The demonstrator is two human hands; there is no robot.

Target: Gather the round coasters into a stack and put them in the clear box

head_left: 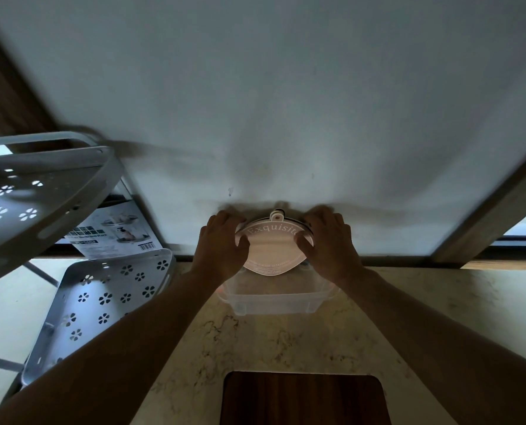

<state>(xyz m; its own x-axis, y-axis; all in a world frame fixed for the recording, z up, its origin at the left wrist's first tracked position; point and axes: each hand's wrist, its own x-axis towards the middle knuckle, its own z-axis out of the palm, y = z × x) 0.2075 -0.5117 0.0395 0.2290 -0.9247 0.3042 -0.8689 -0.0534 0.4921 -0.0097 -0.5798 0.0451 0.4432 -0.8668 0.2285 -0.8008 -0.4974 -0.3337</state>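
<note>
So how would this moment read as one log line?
stage: placing | left hand + right hand: gripping coaster stack | above clear box

Both hands hold a stack of round coasters (272, 250) above the clear box (275, 299); the left hand (223, 243) grips the stack's left edge, the right hand (329, 242) its right edge, thumbs pressed on the pale top coaster, which reads "Exquisite" and has a small tab at its far rim; the box sits on a marbled counter (286, 342) against a pale wall (270, 102); nearer the person than the box lies a dark wooden board (304, 400); left of the box stands a grey perforated rack (102, 296), a printed carton (117, 228) behind it.
</note>
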